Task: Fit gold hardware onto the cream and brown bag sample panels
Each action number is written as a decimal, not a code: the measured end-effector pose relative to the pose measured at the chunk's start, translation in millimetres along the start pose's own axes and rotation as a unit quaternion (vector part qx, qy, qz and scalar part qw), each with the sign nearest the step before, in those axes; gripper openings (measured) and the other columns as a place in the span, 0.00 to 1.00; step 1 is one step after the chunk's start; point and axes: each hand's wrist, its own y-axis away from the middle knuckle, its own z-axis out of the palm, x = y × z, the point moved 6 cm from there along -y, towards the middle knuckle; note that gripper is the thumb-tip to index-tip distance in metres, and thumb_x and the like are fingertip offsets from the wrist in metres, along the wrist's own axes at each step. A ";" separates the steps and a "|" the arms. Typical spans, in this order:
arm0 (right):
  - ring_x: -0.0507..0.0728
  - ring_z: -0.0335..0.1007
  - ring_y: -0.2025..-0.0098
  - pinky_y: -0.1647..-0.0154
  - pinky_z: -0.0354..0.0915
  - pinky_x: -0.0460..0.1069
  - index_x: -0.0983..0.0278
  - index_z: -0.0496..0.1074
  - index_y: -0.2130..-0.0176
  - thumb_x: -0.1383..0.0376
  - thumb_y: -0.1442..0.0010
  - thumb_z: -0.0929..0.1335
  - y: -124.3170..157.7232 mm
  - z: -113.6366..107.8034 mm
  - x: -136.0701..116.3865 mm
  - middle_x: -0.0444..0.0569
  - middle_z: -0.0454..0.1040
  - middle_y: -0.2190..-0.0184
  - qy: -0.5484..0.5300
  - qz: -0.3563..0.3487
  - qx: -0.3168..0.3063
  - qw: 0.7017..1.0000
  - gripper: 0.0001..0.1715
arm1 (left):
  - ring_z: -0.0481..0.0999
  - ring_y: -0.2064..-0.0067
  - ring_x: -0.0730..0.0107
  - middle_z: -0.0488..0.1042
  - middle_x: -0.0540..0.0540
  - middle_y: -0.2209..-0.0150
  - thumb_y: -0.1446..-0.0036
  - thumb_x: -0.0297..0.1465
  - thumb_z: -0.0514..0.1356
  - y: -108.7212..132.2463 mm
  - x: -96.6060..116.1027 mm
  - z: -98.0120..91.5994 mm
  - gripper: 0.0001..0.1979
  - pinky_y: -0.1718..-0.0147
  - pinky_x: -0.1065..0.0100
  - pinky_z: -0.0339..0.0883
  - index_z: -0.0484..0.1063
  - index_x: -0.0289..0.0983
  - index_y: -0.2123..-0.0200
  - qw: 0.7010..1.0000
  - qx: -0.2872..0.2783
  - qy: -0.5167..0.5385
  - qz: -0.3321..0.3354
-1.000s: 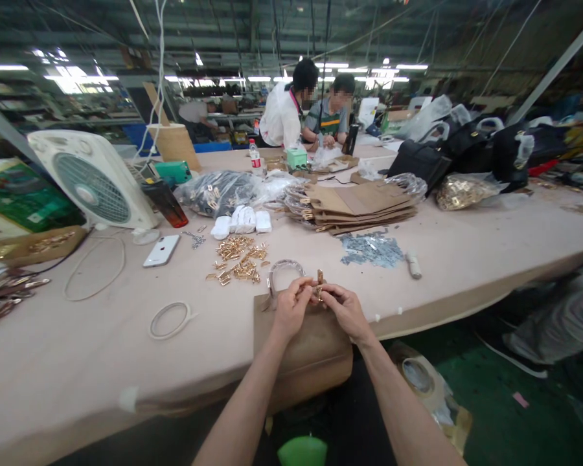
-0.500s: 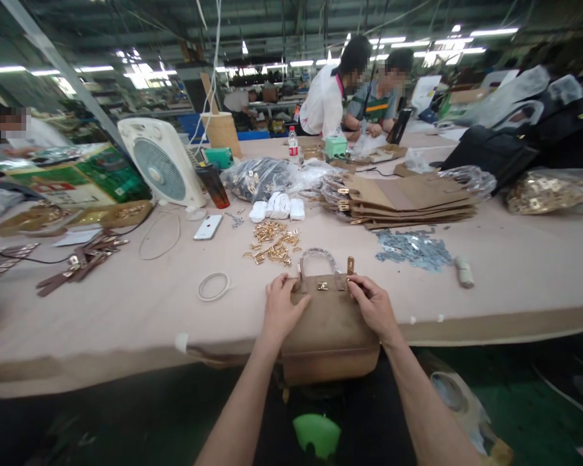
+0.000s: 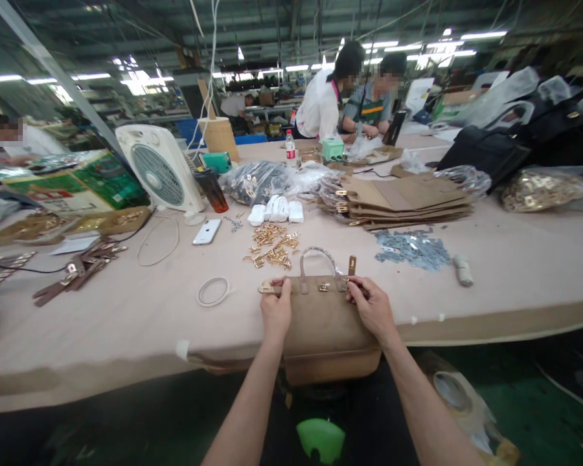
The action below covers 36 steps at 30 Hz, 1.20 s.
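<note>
A brown handbag (image 3: 328,323) leans over the table's front edge, its looped handle (image 3: 318,252) wrapped in clear film. A gold clasp (image 3: 324,287) sits at the middle of its top edge. My left hand (image 3: 276,314) is closed at the bag's top left corner, pinching a brown strap (image 3: 268,290) whose gold-plated end sticks out to the left. At the top right corner my right hand (image 3: 374,307) pinches the base of another strap (image 3: 352,265), which stands upright with gold hardware on it. The fingertips partly hide both grips.
Gold fittings (image 3: 273,246) lie piled beyond the bag, near a phone (image 3: 206,232) and a tape roll (image 3: 212,292). Grey metal plates (image 3: 411,249) are scattered at right, before stacked brown panels (image 3: 403,197). A fan (image 3: 158,168) stands at left. Two co-workers (image 3: 320,110) are across the table.
My left hand has turned and shifted slightly left, and the left strap now points sideways out past the fingers. My right hand stays at the right corner. The view has shifted slightly.
</note>
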 end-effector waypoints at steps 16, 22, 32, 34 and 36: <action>0.62 0.76 0.58 0.52 0.72 0.58 0.59 0.78 0.50 0.57 0.32 0.68 21.9 5.3 -40.1 0.53 0.78 0.60 0.077 -0.113 0.055 0.989 0.15 | 0.80 0.48 0.57 0.83 0.42 0.53 0.35 0.41 0.60 -24.6 -12.9 32.0 0.17 0.43 0.54 0.71 0.80 0.37 0.52 0.986 -0.116 0.106 0.048; 0.59 0.77 0.64 0.61 0.75 0.53 0.58 0.79 0.50 0.56 0.32 0.69 31.2 68.8 -58.4 0.52 0.78 0.61 -0.014 -0.064 -0.020 0.998 0.15 | 0.80 0.48 0.59 0.82 0.42 0.52 0.32 0.40 0.56 -16.3 -2.0 25.9 0.17 0.45 0.57 0.73 0.79 0.38 0.50 0.993 -0.072 0.038 0.090; 0.57 0.79 0.69 0.63 0.76 0.52 0.63 0.79 0.52 0.55 0.36 0.70 8.9 102.7 -28.0 0.53 0.82 0.60 -0.038 0.032 0.020 0.999 0.19 | 0.80 0.47 0.59 0.82 0.42 0.50 0.31 0.40 0.55 -14.4 -2.1 26.4 0.18 0.45 0.58 0.72 0.78 0.37 0.49 0.989 -0.078 0.098 0.080; 0.57 0.79 0.68 0.63 0.76 0.52 0.63 0.79 0.52 0.54 0.36 0.70 8.1 104.0 -25.5 0.53 0.83 0.60 -0.037 0.036 0.018 0.999 0.19 | 0.80 0.47 0.59 0.82 0.42 0.50 0.31 0.41 0.55 -15.1 -3.5 26.4 0.18 0.44 0.58 0.72 0.78 0.37 0.49 0.989 -0.075 0.098 0.079; 0.58 0.79 0.67 0.62 0.76 0.52 0.62 0.80 0.52 0.54 0.36 0.70 7.7 105.4 -25.3 0.54 0.83 0.58 -0.030 0.032 0.021 0.999 0.18 | 0.79 0.46 0.59 0.82 0.42 0.49 0.31 0.41 0.55 -15.3 -4.6 26.3 0.19 0.43 0.57 0.71 0.78 0.38 0.49 0.990 -0.074 0.096 0.077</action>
